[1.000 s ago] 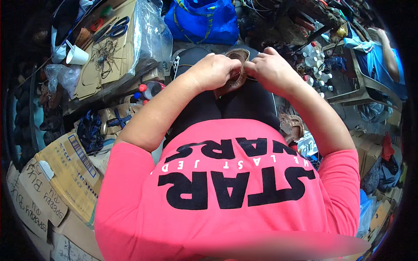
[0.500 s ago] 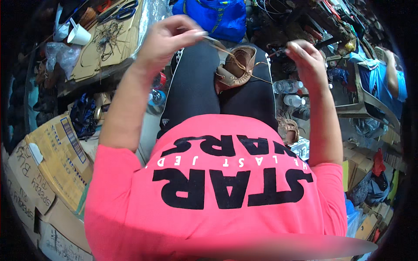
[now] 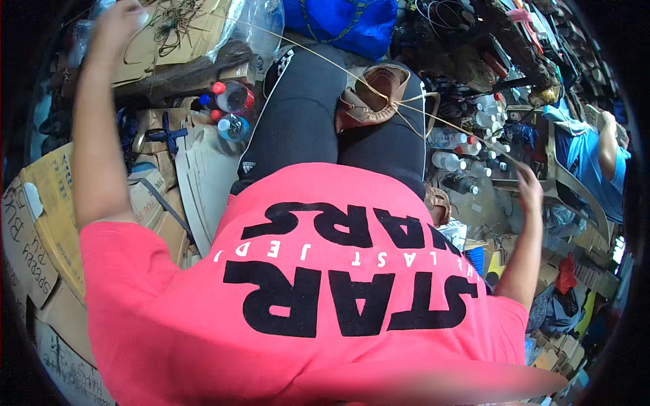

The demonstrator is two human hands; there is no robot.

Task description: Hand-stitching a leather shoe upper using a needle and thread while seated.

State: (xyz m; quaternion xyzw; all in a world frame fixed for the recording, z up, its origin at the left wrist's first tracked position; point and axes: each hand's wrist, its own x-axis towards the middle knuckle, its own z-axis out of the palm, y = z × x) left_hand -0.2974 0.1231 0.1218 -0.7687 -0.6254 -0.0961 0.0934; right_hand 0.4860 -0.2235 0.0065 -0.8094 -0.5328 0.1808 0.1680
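On my thighs rests a brown leather moccasin-style shoe (image 3: 353,116), its opening facing away from me. A thin tan leather lace (image 3: 462,127) passes through its front, with a loose loop on the right side. One long strand stretches tautly up and left toward my left hand (image 3: 118,30), which is raised far out, closed and blurred by motion. The other strand runs down and right to my right hand (image 3: 529,188), closed on it in a pinch, low on the right side. Neither hand touches the shoe itself.
Ahead lies a blue bag (image 3: 352,27). Cardboard (image 3: 145,64) with a bundle of laces (image 3: 177,24) sits at the upper left. Plastic bottles (image 3: 447,139) stand both sides of my legs. Another person in a blue shirt (image 3: 589,152) is at the far right.
My hands have spread wide apart, the left up and left, the right down and right. The lace strands between them and the shoe are now longer and straighter.
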